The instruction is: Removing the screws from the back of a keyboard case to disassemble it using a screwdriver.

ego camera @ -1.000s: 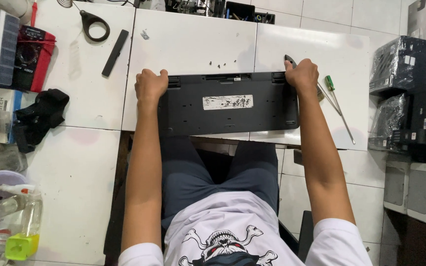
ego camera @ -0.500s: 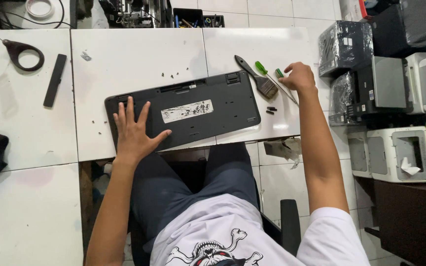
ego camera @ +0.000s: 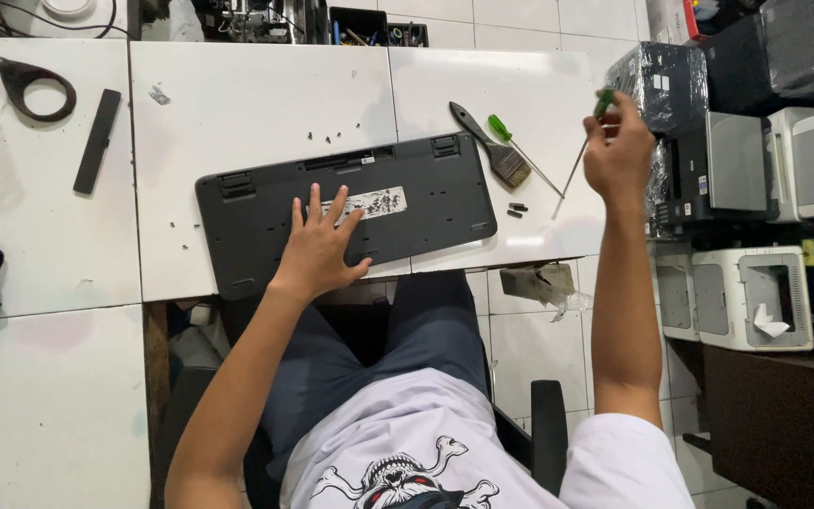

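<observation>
A black keyboard (ego camera: pixel 426 193) lies face down on the white table (ego camera: pixel 266 94), with a worn label on its back. My left hand (ego camera: pixel 317 245) rests flat on it, fingers spread, beside the label. My right hand (ego camera: pixel 619 151) is raised at the table's right edge, shut on a green-handled screwdriver (ego camera: pixel 586 151) whose shaft points down toward the table. A second green screwdriver (ego camera: pixel 515 146) and a black paintbrush (ego camera: pixel 492 141) lie just right of the keyboard. Small dark screws (ego camera: pixel 516 209) sit near the keyboard's right end.
Several printers (ego camera: pixel 756 292) stand stacked on the right. A black strip (ego camera: pixel 97 139) and a black loop-shaped tool (ego camera: pixel 35 85) lie at the far left. More tiny screws (ego camera: pixel 327 137) are scattered behind the keyboard. Boxes of parts (ego camera: pixel 369 24) line the back edge.
My right hand has lifted one green screwdriver off the table. My left hand slid right along the keyboard's back toward the label. The view shifted slightly.
</observation>
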